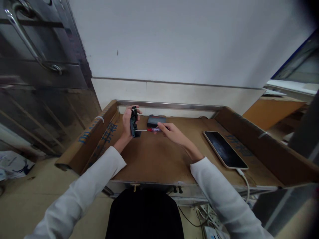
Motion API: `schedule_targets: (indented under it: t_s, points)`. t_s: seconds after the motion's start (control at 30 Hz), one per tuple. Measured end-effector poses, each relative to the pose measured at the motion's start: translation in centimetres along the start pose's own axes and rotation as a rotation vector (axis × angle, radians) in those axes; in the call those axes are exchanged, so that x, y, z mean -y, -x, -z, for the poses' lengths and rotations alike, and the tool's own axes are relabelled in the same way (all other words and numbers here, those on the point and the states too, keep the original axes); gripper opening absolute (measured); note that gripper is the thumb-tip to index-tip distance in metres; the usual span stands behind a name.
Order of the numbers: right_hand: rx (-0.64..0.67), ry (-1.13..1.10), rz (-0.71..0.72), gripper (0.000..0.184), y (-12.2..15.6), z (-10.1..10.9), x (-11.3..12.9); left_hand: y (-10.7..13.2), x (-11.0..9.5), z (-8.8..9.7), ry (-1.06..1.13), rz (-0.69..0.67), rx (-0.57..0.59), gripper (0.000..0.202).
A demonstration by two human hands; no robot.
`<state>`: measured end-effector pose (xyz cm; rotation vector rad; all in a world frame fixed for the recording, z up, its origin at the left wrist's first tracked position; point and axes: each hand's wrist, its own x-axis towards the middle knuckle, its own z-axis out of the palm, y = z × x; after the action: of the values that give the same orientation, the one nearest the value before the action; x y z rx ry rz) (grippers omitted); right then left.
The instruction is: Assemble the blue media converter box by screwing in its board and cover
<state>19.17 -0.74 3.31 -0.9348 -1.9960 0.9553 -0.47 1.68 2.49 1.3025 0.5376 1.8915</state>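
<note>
My left hand [127,121] is closed round a small dark device with an open inner side [133,122], held up on its edge above the cardboard-covered table. Between the thumb and fingers of my right hand [171,132] is a screwdriver [150,129] with a red and clear handle. Its thin metal shaft points left and the tip meets the lower part of the device; the exact contact spot is too small to make out. Just behind the screwdriver a dark grey box-shaped part [155,120] lies on the cardboard.
A phone [225,149] with a white charging cable [245,181] lies at the right. Folded cardboard walls [87,136] edge the table on the left and right. A white wall rises behind, and a metal door [37,49] stands at the left. Cables and power strips lie below.
</note>
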Motion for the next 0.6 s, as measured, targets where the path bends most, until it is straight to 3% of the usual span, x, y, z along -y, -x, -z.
schedule_targets:
  t_s: [0.13,0.33,0.47,0.6]
  points:
    - [0.027,0.023,-0.006,0.044,0.07,0.23,-0.07,0.17,-0.14,-0.02,-0.021,-0.024,0.024,0.041]
    - [-0.008,-0.089,0.118,0.020,0.08,0.36,-0.04,0.20,-0.04,-0.08,-0.048,-0.040,0.007,0.039]
    - [-0.015,-0.129,0.138,0.020,0.23,0.47,0.32,0.40,0.01,-0.09,-0.057,-0.033,0.043,0.038]
    - [0.040,-0.007,0.093,0.026,0.25,0.51,0.36,0.52,0.00,-0.07,-0.068,-0.042,0.057,0.037]
